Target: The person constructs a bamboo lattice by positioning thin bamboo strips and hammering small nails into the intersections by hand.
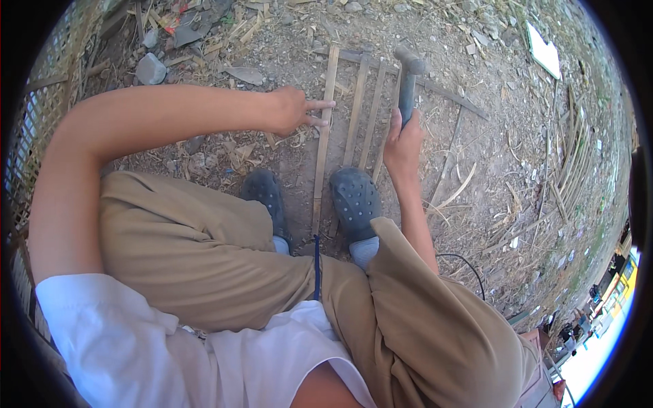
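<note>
My left hand [291, 111] reaches in from the left with two fingers stretched out and apart, lying across a long wooden strip [325, 146]. Its other fingers are curled and partly hidden. My right hand [404, 143] is closed around the dark handle of a hammer [407, 92]. The hammer's head points away from me, above the ground. Between my hands, two more narrow strips [356, 109] [374, 112] lie roughly side by side with the first. Part of another strip shows beside the hammer handle. A crosswise slat [449, 96] lies at their far ends.
My feet, in dark clogs [354, 197] [264, 197], stand close to the strips' near ends. Stones [150, 69] and wood scraps litter the dirt at the far left. A woven lattice [41, 115] rises at the left edge. Loose slats [568, 153] and a white panel [542, 52] lie right.
</note>
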Available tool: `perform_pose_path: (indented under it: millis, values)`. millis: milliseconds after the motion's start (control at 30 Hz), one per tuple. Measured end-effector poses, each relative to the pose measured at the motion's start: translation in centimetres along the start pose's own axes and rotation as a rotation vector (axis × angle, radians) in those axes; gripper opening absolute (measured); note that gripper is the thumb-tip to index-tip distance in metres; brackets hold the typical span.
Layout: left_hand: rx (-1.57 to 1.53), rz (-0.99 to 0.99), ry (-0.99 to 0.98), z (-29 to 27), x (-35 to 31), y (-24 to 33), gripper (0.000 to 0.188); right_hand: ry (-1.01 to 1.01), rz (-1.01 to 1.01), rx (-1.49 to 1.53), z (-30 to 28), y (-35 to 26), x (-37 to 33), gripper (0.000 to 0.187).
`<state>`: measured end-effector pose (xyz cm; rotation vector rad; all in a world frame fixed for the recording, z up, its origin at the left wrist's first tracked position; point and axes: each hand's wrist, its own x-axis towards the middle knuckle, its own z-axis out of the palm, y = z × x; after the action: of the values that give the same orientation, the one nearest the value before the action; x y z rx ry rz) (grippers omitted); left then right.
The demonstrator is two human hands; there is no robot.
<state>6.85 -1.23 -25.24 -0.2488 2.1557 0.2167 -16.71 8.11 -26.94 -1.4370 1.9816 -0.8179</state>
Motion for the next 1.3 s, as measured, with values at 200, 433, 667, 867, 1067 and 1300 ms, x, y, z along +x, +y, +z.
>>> perform_pose_path:
  millis: [200, 433, 667, 867, 1067, 1300]
  values:
    - [-0.012, -0.011, 0.023, 1.6, -0.1, 0.2, 0.081, -0.17, 0.11, -0.074, -0.8, -2.3, 1.7, 0.035]
    - [0.027, 0.011, 0.073, 0.6, 0.5, -0.1, 0.08, -0.025, 0.038, -0.146, 0.0, 0.7, 0.6, 0.038]
    - [0.001, 0.0, 0.033, 0.6, 0.9, -0.2, 0.081, -0.229, 0.073, -0.093, -1.9, -4.9, 1.6, 0.039]
    - [0.023, 0.015, 0.094, 0.2, 0.6, -0.1, 0.081, -0.092, -0.026, -0.17, 1.9, -1.3, 2.0, 0.04]
    - [-0.03, 0.041, 0.118, 0.4, -0.1, -0.4, 0.078, -0.287, 0.173, -0.083, 0.1, -1.4, 0.7, 0.044]
    - [-0.158, 0.176, 0.58, -2.2, 0.6, -2.7, 0.051, -0.039, 0.229, -0.18, -4.4, 0.0, -2.8, 0.034]
